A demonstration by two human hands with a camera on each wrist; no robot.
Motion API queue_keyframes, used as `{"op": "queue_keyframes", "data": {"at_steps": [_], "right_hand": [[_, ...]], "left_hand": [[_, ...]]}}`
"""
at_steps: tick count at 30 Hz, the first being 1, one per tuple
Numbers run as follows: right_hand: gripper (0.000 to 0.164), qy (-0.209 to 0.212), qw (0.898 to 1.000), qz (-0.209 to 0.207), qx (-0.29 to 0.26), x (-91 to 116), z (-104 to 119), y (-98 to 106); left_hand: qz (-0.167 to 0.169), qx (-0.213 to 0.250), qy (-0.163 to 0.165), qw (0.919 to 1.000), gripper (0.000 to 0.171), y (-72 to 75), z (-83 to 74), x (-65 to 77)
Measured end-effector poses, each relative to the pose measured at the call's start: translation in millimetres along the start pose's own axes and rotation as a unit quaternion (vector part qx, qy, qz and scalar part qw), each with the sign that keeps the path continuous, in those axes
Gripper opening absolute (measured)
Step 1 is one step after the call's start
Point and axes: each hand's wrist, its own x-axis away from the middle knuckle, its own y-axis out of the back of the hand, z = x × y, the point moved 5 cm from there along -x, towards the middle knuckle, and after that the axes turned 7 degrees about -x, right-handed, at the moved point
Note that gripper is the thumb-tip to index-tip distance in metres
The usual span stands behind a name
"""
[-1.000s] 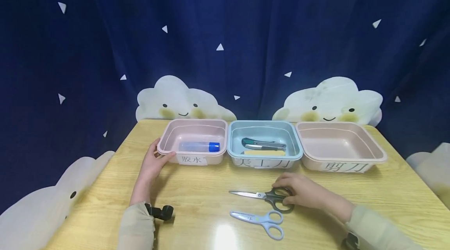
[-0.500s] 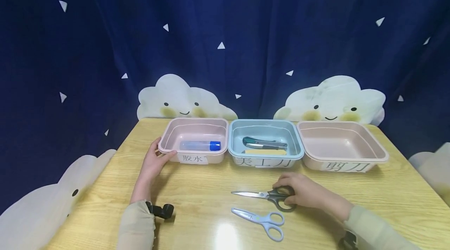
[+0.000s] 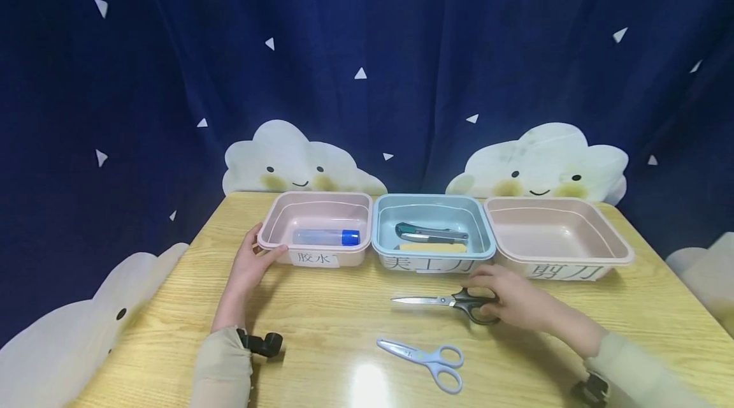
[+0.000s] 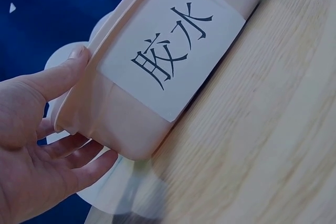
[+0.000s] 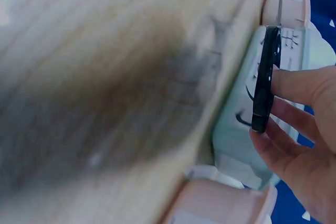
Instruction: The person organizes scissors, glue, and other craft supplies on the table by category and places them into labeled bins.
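My right hand (image 3: 518,299) pinches a pair of black-handled scissors (image 3: 476,303) by the handles. In the right wrist view the scissors (image 5: 266,80) are edge-on and off the table, in front of the blue box (image 5: 231,140). My left hand (image 3: 252,266) grips the near left corner of the left pink box (image 3: 323,196); in the left wrist view the thumb (image 4: 73,66) lies on the rim and the fingers go round the end wall. Light-blue scissors (image 3: 424,358) lie on the table, nearer than the black pair.
Inside the left pink box lies a clear glue tube (image 3: 321,238) with a blue cap. The middle blue box (image 3: 432,200) holds a green-and-grey utility knife (image 3: 430,233) and a yellow item (image 3: 432,247). At right stands another labelled pink box (image 3: 553,233). A curtain (image 3: 367,44) hangs behind.
My right hand has lifted the black-handled scissors off the table and moved them right and away toward the boxes. The left hand has stayed on the pink box.
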Motion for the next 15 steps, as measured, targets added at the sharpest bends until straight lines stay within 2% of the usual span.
{"op": "queue_keyframes", "data": {"at_steps": [7, 15], "right_hand": [[0.050, -0.005, 1.000, -0.016, 0.024, 5.6, -5.1, 30.1], [0.048, -0.029, 0.996, -0.050, 0.070, 13.9, -26.4, 68.6]], "left_hand": [[0.003, -0.005, -0.001, 1.0000, 0.087, 0.9, -1.6, 0.0], [0.005, -0.004, 0.000, 1.0000, 0.088, 0.3, -1.8, -0.5]]}}
